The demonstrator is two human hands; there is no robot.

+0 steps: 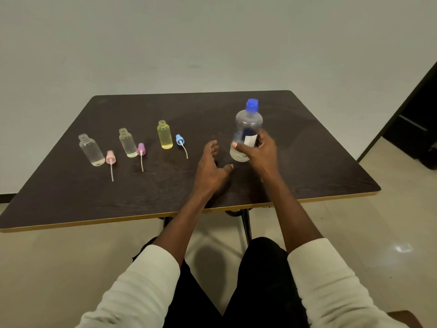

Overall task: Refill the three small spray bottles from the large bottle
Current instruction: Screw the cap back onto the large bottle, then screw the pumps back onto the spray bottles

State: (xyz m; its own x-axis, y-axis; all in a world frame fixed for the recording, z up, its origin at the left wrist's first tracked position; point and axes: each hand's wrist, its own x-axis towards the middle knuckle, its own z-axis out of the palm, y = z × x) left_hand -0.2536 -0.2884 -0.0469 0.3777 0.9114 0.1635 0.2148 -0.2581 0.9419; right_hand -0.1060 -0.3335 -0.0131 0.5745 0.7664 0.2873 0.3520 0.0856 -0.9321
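Large bottle (247, 131), right of centre on the table (307, 143), is gripped by the right hand (259, 151) while the left hand (211, 165) hovers spread; careless tilting could topple nearby uncapped spray bottles (164, 134).

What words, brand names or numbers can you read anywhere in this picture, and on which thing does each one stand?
None can be read.
Large bottle: a white label with dark marks, too small and blurred to read; the right hand covers part of it.
Three small bottles and their spray tops: no print visible.
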